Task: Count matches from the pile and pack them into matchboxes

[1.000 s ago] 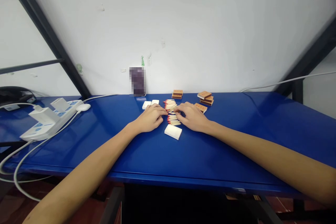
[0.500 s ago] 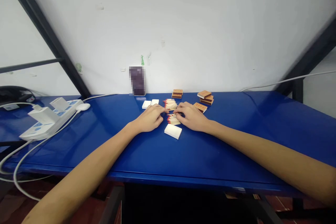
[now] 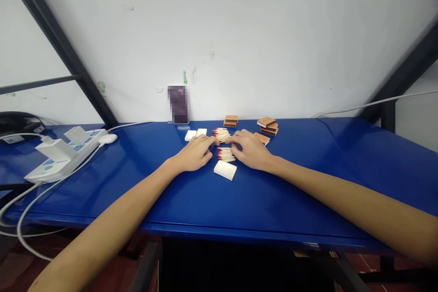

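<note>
Two groups of red-tipped matches lie on the blue table. The far pile of matches [image 3: 222,135] has my fingertips at its near edge, left and right. Closer to me is the near pile of matches [image 3: 226,154], with its red heads to the left. My left hand [image 3: 195,153] has its index finger stretched to the far pile and its thumb apart. On the other side, my right hand [image 3: 251,149] reaches its index finger to the same pile, thumb separate beside the near pile. A white matchbox tray [image 3: 225,170] sits just in front of the near matches.
Two small white pieces [image 3: 196,134] lie left of the piles. Brown matchboxes [image 3: 230,121] are stacked by the wall, with more matchboxes [image 3: 268,126] to the right. A phone [image 3: 179,105] leans on the wall. A power strip [image 3: 65,159] with cables occupies the left side.
My right thumb and index finger have spread apart, the index moving up to the far pile. The near pile is less covered. My left hand has barely moved.
</note>
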`<state>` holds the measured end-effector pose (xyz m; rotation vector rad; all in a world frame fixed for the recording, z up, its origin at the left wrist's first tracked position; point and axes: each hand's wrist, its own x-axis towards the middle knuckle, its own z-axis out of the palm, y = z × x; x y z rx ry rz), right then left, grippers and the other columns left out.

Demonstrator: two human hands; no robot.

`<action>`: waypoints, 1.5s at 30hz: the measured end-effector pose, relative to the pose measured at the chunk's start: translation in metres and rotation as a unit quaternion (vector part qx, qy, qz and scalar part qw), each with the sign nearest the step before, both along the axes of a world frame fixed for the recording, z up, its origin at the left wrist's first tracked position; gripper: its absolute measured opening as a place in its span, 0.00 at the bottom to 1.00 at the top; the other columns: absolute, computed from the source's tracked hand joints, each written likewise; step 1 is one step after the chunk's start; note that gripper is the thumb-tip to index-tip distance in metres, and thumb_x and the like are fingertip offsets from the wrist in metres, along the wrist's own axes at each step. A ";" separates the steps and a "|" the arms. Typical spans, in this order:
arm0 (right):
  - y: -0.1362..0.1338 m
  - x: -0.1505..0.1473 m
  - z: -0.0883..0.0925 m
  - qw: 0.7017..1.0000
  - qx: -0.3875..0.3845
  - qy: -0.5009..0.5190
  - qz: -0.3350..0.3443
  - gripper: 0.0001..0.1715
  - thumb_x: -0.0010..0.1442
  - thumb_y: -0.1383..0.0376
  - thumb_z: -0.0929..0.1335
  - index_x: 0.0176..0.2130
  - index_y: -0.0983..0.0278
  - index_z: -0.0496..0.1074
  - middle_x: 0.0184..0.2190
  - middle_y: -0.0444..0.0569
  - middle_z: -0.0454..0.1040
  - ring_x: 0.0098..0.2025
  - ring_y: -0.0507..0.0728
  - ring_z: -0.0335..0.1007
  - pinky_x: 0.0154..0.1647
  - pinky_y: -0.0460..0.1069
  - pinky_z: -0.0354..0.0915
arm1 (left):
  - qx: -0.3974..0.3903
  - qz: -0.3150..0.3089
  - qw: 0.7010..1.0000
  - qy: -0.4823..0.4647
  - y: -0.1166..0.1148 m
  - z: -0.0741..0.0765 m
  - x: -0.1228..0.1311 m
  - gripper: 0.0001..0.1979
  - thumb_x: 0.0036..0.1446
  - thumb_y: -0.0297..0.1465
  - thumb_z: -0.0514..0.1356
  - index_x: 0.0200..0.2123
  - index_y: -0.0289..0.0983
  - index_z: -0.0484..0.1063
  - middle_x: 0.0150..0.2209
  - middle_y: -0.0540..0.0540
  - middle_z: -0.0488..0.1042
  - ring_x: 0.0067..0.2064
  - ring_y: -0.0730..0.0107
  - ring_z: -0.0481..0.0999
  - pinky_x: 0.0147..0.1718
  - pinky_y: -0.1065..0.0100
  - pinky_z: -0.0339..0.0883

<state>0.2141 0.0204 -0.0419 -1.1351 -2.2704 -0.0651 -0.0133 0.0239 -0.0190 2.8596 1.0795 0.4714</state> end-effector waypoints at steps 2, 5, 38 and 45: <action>0.000 0.000 0.000 1.000 -0.008 -0.009 -0.028 0.16 0.62 0.70 0.62 0.43 0.64 0.77 0.37 0.51 0.75 0.41 0.60 0.66 0.43 0.54 0.61 | -0.002 -0.007 1.000 -0.005 -0.001 0.001 0.000 0.15 0.58 0.23 0.49 0.47 0.39 0.66 0.44 0.44 0.72 0.49 0.58 0.68 0.49 0.56 0.63; 0.001 0.000 0.001 0.999 -0.016 -0.028 -0.031 0.18 0.62 0.69 0.61 0.47 0.64 0.76 0.39 0.52 0.73 0.42 0.60 0.65 0.44 0.54 0.61 | -0.006 -0.028 0.999 -0.013 -0.001 0.001 -0.001 0.15 0.57 0.22 0.49 0.46 0.39 0.66 0.42 0.45 0.71 0.47 0.60 0.68 0.49 0.58 0.63; 0.002 -0.001 0.001 0.996 -0.056 -0.058 -0.040 0.22 0.66 0.62 0.59 0.51 0.64 0.75 0.46 0.56 0.73 0.46 0.63 0.64 0.47 0.59 0.60 | -0.018 -0.026 0.999 0.014 0.000 -0.001 0.001 0.26 0.59 0.21 0.46 0.60 0.39 0.62 0.58 0.41 0.68 0.62 0.57 0.62 0.58 0.51 0.57; 0.002 -0.001 0.001 0.996 -0.064 -0.054 -0.028 0.23 0.67 0.62 0.59 0.55 0.62 0.72 0.47 0.55 0.72 0.47 0.64 0.64 0.49 0.59 0.60 | -0.015 -0.023 0.999 0.025 0.003 -0.004 -0.001 0.29 0.61 0.23 0.46 0.65 0.40 0.57 0.62 0.41 0.65 0.64 0.55 0.60 0.59 0.48 0.55</action>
